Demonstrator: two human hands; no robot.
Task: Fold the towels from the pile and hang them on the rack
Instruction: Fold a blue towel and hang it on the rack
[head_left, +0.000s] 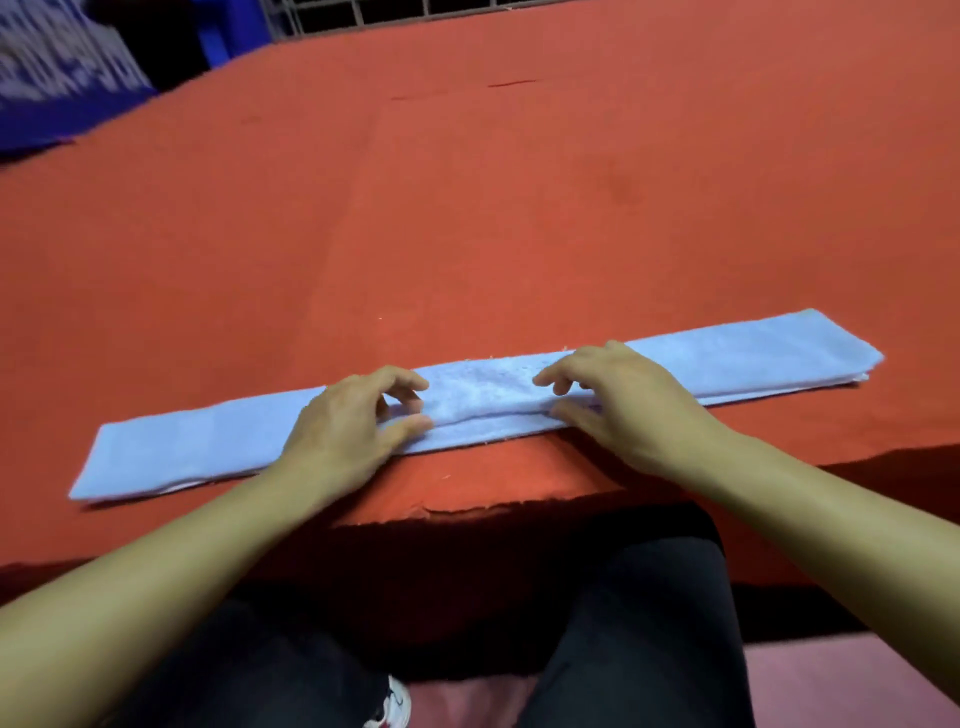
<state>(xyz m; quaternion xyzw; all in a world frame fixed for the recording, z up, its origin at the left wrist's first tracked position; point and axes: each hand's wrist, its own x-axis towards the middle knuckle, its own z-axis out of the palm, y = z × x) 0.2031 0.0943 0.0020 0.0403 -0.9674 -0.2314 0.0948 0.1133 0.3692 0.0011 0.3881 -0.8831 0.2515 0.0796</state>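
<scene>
My left hand (345, 423) lies palm down on the middle of the long, narrow, pale blue terry towel (727, 364), wrist low over the near edge, fingers loosely bent with their tips on the top of the cloth and my thumb stretched along the near fold; it rests on the fabric, and I cannot tell whether the thumb and fingers pinch any of it. My right hand (621, 400) mirrors it just to the right, also palm down, fingers curved toward the left hand with their tips on the top layer, thumb lying flat along the near edge. Between the two hands the cloth is slightly bunched and raised. Both bare forearms reach in from the bottom corners and angle toward each other. The towel is folded into a flat strip of several layers, running from low on the left to higher on the right, lying near the front edge of the table covered in orange-red cloth (519, 208). Below the table edge are my dark trousers (649, 623) and a white shoe (392, 701) on a pinkish floor. At the far edge of the table stands a metal grid (395, 10), and far left there is blurred blue fabric (62, 98).
</scene>
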